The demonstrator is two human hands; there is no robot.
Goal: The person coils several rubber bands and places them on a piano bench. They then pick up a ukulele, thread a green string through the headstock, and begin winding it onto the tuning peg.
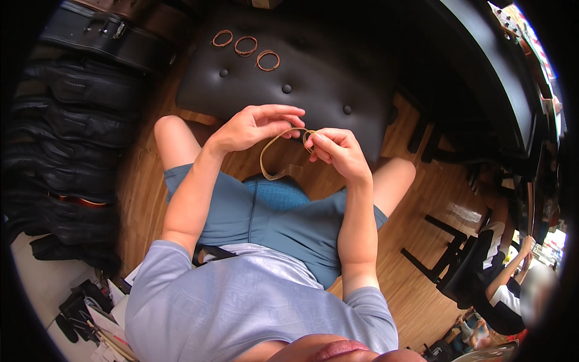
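The work item is a thin tan strip (262, 160), located above the near edge of the padded seat (205, 84), on the person's side, with its free loop hanging lower than that edge. The right hand (341, 151), to the right along the same edge, has its fingers narrowed to a pinch on the small wound part of the strip. The left hand (244, 130), to the left along the edge, has long, loosely spread fingers whose tips lie beside the strip's upper run; whether they grip it or merely touch it cannot be told. Three brown rings (246, 46) rest in a slanting row on the far part of the padded seat, apart from both hands. Handling: the strip should be treated as very light and springy, stiff enough to hold an open curve, yet easily bent. Its smooth-looking face may slip, and a tight fold could crease it. Take hold at the wound part, thumb against the fingers, so the turns cannot spread; guide the free loop by its flat faces with light pressure only, avoiding any twist along the edge.
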